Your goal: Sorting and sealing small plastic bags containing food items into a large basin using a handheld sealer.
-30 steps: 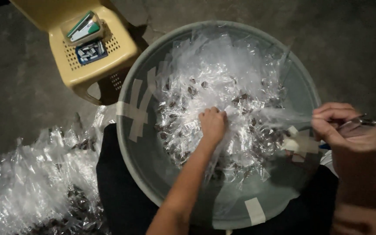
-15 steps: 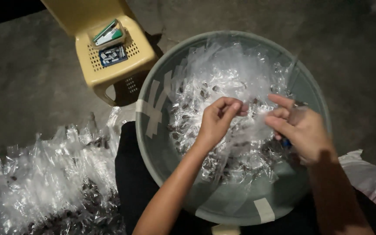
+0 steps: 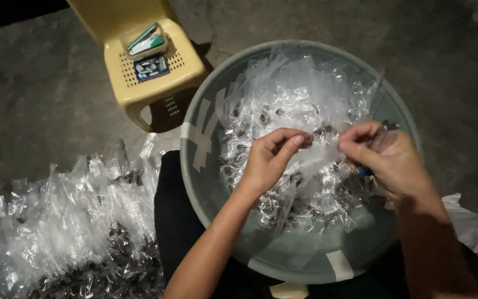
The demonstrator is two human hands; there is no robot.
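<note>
At the centre of the frame, the left hand (image 3: 269, 160) and the right hand (image 3: 385, 160) each pinch one end of a small clear plastic packet (image 3: 321, 150), stretched between them above the grey basin (image 3: 206, 182). The packet looks feather-light, limp and slick, so it is likely to crumple or slip; gripping the film near its open edge with fingertips seems surest. The right hand also appears to grip a small blue-handled tool (image 3: 365, 173). More filled packets (image 3: 300, 111) fill the basin; another heap (image 3: 78, 221) lies lower left, a yellow stool (image 3: 139, 61) upper left.
</note>
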